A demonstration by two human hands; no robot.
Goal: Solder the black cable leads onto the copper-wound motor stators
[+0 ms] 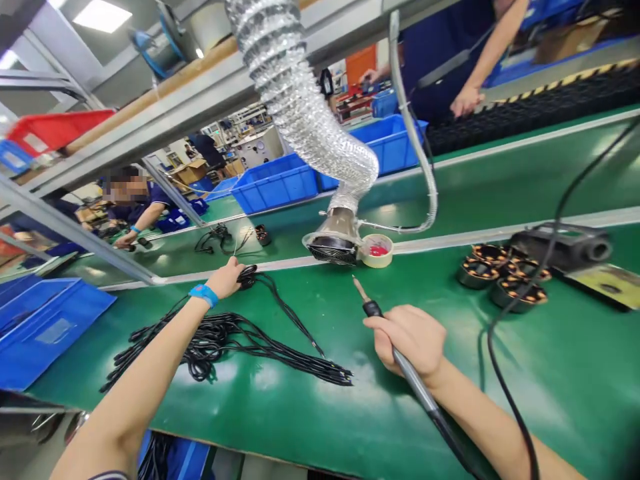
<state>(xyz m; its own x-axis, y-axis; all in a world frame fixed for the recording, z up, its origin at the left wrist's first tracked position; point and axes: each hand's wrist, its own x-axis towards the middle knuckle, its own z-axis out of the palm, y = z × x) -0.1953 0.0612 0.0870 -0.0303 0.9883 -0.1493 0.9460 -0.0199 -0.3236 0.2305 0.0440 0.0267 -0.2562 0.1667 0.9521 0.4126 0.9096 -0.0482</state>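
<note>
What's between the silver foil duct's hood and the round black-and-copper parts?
Head view: a round cream tape roll beside the hood, then bare green tabletop.

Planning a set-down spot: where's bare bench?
Bare green bench right of the looping black cord, in front of the wound rings. Smaller patch between the cable bundle, right hand and extractor nozzle. Crowded: left, cable bundle near the blue bin; back right, wound rings beside the black holder.
</note>
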